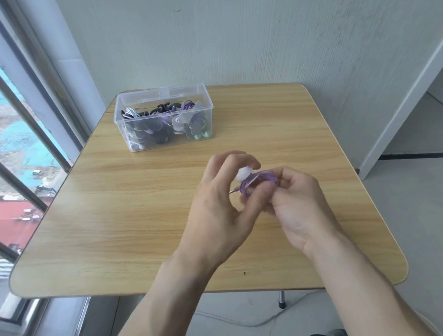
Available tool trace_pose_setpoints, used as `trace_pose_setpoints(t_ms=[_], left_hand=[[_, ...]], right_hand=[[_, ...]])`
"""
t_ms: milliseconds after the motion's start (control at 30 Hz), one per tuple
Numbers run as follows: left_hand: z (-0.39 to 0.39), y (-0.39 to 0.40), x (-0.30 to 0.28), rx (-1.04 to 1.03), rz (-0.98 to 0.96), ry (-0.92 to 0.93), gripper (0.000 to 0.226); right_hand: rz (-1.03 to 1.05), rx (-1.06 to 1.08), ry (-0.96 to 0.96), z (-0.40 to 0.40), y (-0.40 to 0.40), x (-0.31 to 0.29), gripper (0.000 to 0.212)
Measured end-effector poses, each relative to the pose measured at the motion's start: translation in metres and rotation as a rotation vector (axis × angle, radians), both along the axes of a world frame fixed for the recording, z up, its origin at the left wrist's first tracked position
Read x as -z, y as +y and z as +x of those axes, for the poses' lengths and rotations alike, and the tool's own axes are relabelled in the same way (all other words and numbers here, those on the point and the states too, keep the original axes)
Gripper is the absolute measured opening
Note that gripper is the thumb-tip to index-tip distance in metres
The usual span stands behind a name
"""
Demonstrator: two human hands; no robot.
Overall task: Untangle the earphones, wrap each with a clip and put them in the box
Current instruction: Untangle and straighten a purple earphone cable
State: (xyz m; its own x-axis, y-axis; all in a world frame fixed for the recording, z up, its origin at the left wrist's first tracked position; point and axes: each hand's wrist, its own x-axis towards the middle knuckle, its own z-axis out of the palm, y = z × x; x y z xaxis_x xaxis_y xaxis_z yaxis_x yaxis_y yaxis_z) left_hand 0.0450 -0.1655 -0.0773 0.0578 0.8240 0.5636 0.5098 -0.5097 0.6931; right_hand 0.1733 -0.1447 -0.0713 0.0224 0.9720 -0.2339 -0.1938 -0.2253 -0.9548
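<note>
- both hands meet above the near right part of the table (134, 211): left hand (221, 211) pinches a white clip (243, 175) with curled fingers, right hand (299, 201) grips the coiled purple earphones (257, 180).
- one gold plug tip pokes out left of the coil.
- one clear box (166, 118), lid off, stands at the far edge, well apart from the hands; it holds several wrapped bundles, too jumbled to count.
- no writing can be read anywhere.
- bare wood lies between box and hands, and to the left; rounded corners near.
</note>
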Motion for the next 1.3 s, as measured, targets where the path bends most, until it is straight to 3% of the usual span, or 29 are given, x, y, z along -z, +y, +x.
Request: trace_pose_setpoints(t_ms=[167, 367, 500, 667, 1033, 1233, 1300], left_hand=[[-0.001, 0.003, 0.002, -0.072, -0.092, -0.081, 0.019], [-0.006, -0.001, 0.009, -0.076, -0.19, 0.032, 0.046], [-0.005, -0.001, 0.017, -0.122, -0.184, 0.121, 0.042], [-0.006, -0.002, 0.015, -0.167, -0.222, 0.111, 0.055], [-0.014, -0.001, 0.014, -0.128, -0.276, 0.163, 0.037], [-0.024, -0.001, 0.003, 0.082, -0.532, 0.135, 0.011], [-0.028, -0.002, -0.003, 0.157, -0.61, 0.067, 0.011]], right_hand=[[0.2, 0.18, -0.417, 0.004, 0.004, 0.001, 0.021], [0.366, 0.135, -0.601, -0.003, -0.006, -0.001, 0.027], [0.465, 0.132, -0.664, -0.006, -0.009, 0.002, 0.027], [0.558, 0.103, -0.66, -0.014, -0.013, 0.005, 0.021], [0.472, -0.05, -0.457, -0.009, -0.01, 0.006, 0.019], [0.414, -0.273, -0.431, 0.017, 0.002, -0.003, 0.028], [0.384, -0.309, -0.362, 0.024, 0.006, -0.003, 0.029]])
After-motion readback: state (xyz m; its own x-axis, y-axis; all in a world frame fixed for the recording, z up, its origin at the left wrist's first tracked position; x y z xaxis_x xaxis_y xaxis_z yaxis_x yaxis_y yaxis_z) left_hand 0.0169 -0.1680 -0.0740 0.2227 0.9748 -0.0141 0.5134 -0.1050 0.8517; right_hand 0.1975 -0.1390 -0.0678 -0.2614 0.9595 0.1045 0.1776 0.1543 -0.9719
